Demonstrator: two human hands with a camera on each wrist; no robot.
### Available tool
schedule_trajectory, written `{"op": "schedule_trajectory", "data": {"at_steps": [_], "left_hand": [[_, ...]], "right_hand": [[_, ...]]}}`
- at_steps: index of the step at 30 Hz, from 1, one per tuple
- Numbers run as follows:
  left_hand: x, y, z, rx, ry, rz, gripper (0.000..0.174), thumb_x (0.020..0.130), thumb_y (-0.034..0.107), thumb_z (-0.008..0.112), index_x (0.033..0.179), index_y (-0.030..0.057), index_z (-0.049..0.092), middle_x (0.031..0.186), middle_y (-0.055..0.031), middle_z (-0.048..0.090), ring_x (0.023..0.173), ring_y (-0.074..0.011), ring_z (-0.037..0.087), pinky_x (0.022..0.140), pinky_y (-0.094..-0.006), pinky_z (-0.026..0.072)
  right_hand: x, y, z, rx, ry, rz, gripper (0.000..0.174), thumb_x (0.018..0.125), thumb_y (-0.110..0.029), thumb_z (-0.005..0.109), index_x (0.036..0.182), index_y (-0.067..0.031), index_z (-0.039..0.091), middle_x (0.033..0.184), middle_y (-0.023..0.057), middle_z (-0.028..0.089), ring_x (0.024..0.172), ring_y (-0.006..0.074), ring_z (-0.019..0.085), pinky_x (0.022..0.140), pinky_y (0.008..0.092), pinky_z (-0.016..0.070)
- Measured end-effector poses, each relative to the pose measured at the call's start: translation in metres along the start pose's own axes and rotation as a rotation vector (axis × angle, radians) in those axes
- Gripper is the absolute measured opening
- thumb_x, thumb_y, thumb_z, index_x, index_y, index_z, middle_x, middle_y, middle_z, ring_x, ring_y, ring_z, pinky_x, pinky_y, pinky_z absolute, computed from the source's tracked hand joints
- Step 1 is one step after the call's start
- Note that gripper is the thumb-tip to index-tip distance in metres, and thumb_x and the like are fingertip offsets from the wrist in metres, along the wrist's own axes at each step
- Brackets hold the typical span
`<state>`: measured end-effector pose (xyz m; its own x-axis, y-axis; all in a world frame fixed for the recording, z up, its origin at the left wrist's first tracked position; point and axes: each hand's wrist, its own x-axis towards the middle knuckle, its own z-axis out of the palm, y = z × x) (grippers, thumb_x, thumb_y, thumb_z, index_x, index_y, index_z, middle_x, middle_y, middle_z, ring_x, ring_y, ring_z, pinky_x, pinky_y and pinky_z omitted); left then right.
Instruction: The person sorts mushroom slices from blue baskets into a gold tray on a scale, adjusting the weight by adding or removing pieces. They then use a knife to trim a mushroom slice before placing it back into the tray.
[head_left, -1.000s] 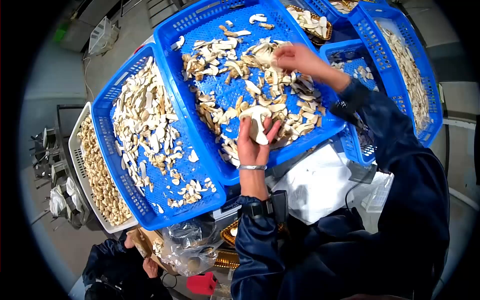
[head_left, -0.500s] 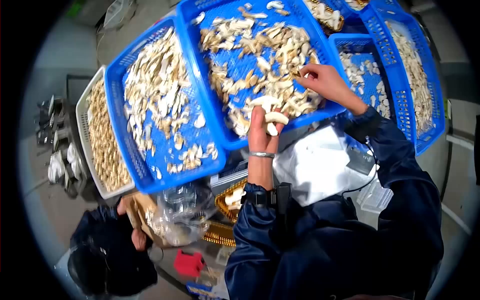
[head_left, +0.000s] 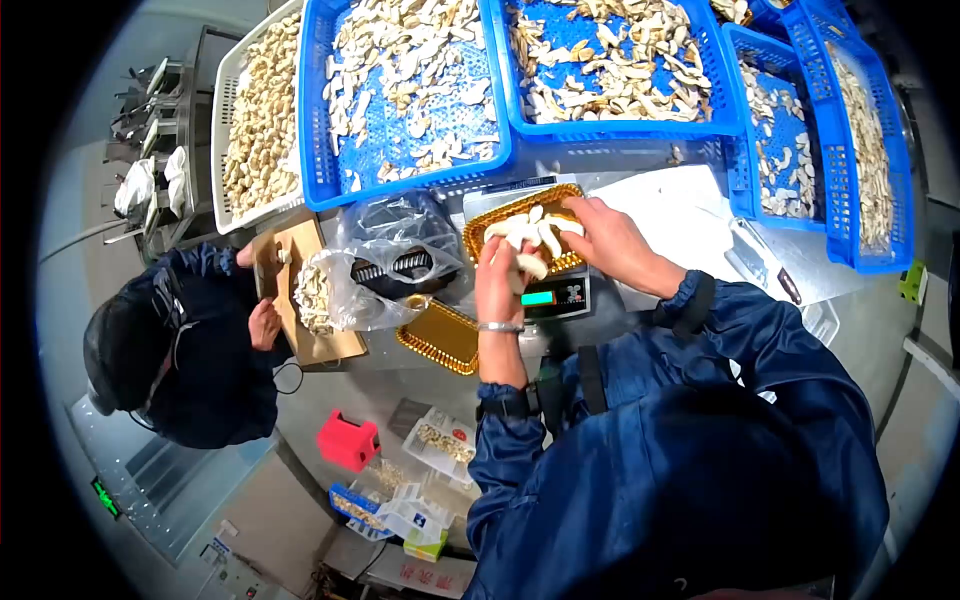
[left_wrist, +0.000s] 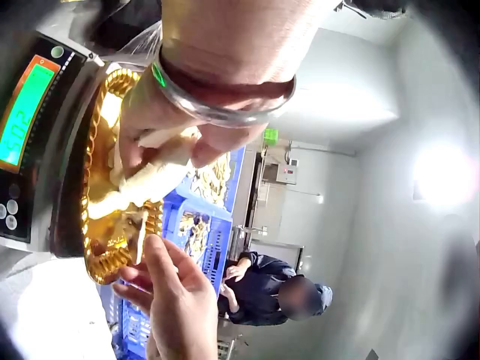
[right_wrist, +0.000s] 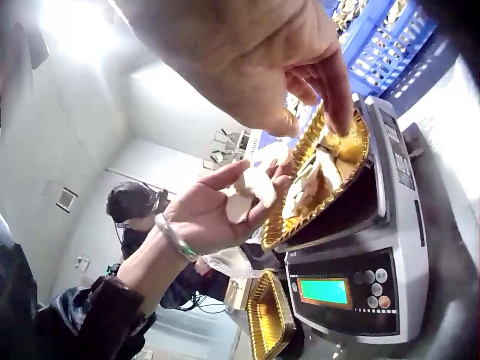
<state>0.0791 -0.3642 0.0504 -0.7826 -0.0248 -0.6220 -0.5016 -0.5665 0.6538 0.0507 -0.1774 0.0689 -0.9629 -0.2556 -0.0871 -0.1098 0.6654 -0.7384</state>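
Mushroom slices sit in the left hand and in the gold tray on the scale. They seem best laid in gently, a few at a time, to spare thin edges. The left grip is half closed round its slices; the right hand has its grip partly open at the tray, with nothing seen between thumb and fingers. The slices look creamy white, smooth and curved.
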Motion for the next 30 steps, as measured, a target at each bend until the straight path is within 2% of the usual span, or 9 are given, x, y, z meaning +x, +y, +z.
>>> {"op": "schedule_trajectory", "data": {"at_steps": [4,5,9,12,16,17,21,25,30], "left_hand": [[0.007,-0.011,0.021,0.046,-0.091,-0.02,0.037,0.094,0.02,0.044,0.126,0.0016,0.044,0.109,-0.0069,0.058,0.089,-0.0126,0.059,0.065,-0.0227,0.0465],[0.008,-0.008,0.021,0.185,-0.089,0.005,0.039,0.094,0.018,0.042,0.129,-0.0009,0.041,0.115,-0.0123,0.056,0.088,-0.0159,0.057,0.068,-0.0282,0.049],[0.014,-0.002,0.013,0.158,0.006,0.226,0.022,0.093,0.008,0.04,0.109,-0.0045,0.048,0.099,-0.0123,0.055,0.078,-0.0129,0.05,0.063,-0.0242,0.0449],[0.005,0.009,0.001,0.114,0.071,0.308,0.033,0.093,0.011,0.044,0.123,-0.0016,0.04,0.117,-0.0176,0.052,0.101,-0.0215,0.054,0.076,-0.0284,0.0475],[0.0,0.005,0.017,-0.078,-0.156,0.262,0.043,0.093,0.018,0.048,0.129,-0.0013,0.034,0.128,-0.0203,0.046,0.117,-0.027,0.048,0.091,-0.0327,0.0438],[0.002,0.003,0.024,-0.117,-0.234,0.25,0.042,0.095,0.016,0.042,0.132,-0.0006,0.032,0.135,-0.0215,0.039,0.121,-0.0299,0.044,0.097,-0.0374,0.041],[-0.001,0.007,0.04,-0.187,-0.307,0.244,0.04,0.096,0.016,0.04,0.132,0.0009,0.033,0.134,-0.018,0.041,0.121,-0.0296,0.044,0.099,-0.0394,0.0392],[-0.022,0.022,0.015,-0.286,-0.316,0.244,0.036,0.097,0.021,0.039,0.129,0.0036,0.038,0.127,-0.0175,0.047,0.113,-0.0277,0.051,0.092,-0.0392,0.0442],[-0.034,0.032,-0.04,-0.457,-0.128,0.188,0.03,0.096,0.019,0.042,0.121,0.0021,0.041,0.12,-0.0178,0.051,0.11,-0.0278,0.052,0.089,-0.0389,0.0472]], "right_hand": [[-0.012,-0.009,-0.014,-0.028,0.036,0.011,0.024,0.081,-0.019,0.059,0.099,-0.0031,0.058,0.088,0.0176,0.059,0.077,0.0356,0.058,0.066,0.0426,0.0466],[-0.015,-0.01,-0.017,-0.012,0.008,0.07,0.021,0.082,-0.02,0.058,0.094,-0.0037,0.06,0.085,0.0164,0.06,0.076,0.0345,0.059,0.066,0.0421,0.0463],[-0.027,-0.011,-0.023,-0.029,0.049,0.097,0.019,0.082,-0.022,0.055,0.089,-0.0064,0.063,0.08,0.0142,0.061,0.074,0.032,0.059,0.065,0.0406,0.0458],[-0.033,-0.008,-0.027,-0.012,0.035,0.124,0.02,0.083,-0.023,0.054,0.09,-0.0069,0.063,0.081,0.0139,0.061,0.074,0.0309,0.06,0.066,0.0407,0.0458],[-0.036,-0.007,-0.026,0.028,0.01,0.157,0.021,0.082,-0.024,0.054,0.091,-0.0067,0.063,0.082,0.014,0.063,0.072,0.0291,0.061,0.065,0.0389,0.0464],[-0.035,-0.008,-0.027,0.007,0.001,0.134,0.022,0.083,-0.022,0.059,0.098,-0.0057,0.063,0.078,0.01,0.065,0.064,0.0173,0.062,0.06,0.0293,0.0484],[-0.03,-0.013,-0.021,0.233,-0.042,0.124,0.031,0.083,-0.023,0.063,0.107,-0.0042,0.059,0.068,0.0047,0.059,0.06,0.0088,0.055,0.056,0.0241,0.0453],[-0.018,-0.014,-0.014,0.22,-0.105,0.141,0.031,0.082,-0.023,0.063,0.106,-0.0038,0.061,0.062,0.0023,0.055,0.056,0.0086,0.052,0.052,0.0249,0.043],[-0.012,-0.005,-0.007,-0.051,-0.032,0.112,0.029,0.077,-0.028,0.061,0.098,-0.0085,0.064,0.074,0.0145,0.064,0.069,0.0306,0.062,0.062,0.0386,0.0468]]}}
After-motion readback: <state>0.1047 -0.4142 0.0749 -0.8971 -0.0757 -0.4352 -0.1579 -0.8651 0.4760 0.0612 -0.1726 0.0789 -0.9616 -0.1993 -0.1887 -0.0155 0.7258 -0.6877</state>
